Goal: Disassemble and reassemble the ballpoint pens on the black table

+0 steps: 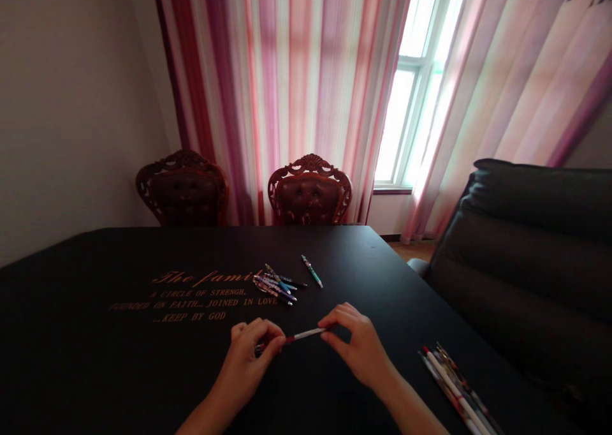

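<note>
Between my two hands, low over the black table, a slim white and dark red pen [306, 334] is held nearly level. My left hand [253, 352] is closed around its dark red end, thumb and forefinger pinching it. At the white end, the thumb and fingertips of my right hand [356, 344] are pinched together, hiding the tip. Beyond the hands lies a loose pile of several pens [275, 285] with patterned and blue barrels. A single green pen [312, 272] rests apart, to the right of the pile.
More pens [456, 387] lie side by side near the right edge of the black table [86, 358], which bears printed gold lettering. Two carved chairs [310, 196] stand behind the far edge. A dark leather armchair [530, 263] is on the right.
</note>
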### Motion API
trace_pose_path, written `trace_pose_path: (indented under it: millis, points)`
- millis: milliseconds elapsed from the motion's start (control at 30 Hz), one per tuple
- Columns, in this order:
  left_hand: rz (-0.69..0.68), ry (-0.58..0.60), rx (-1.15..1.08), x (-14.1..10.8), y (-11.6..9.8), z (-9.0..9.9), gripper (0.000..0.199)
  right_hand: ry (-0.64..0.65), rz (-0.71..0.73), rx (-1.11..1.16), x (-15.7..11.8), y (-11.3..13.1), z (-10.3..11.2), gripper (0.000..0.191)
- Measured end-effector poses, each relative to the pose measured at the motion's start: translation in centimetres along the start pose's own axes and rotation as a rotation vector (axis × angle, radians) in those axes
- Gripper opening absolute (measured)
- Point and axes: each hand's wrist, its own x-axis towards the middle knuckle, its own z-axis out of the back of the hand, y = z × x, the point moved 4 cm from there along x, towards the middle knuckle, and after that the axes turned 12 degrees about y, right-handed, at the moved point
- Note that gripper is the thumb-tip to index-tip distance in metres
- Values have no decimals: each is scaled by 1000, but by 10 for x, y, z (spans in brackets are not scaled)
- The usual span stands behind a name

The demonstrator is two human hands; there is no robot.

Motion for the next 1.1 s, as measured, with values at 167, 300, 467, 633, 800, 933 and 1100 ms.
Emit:
trace_pose_path:
  millis: [167,300,467,633,800,933,1100]
  points:
    - [12,-10,1,-1,1,4,23,-5,16,-5,0,-4,4,9]
    - [7,-34,9,-1,2,7,24,-8,20,-4,1,-4,7,8]
    - [3,-72,-2,-1,3,14,26,-47,8,-13,0,-7,13,9]
    - [-3,-79,-8,0,5,14,26,-48,4,-4,0,-8,15,8]
    - [-22,-74,-10,-1,-1,10,20,-8,15,20,0,-1,5,8]
    - [-41,-65,-42,-1,-4,6,16,20,-2,72,-1,3,-5,8]
    - [-50,-107,-135,-1,0,5,15,2,-50,138,-2,2,-9,11]
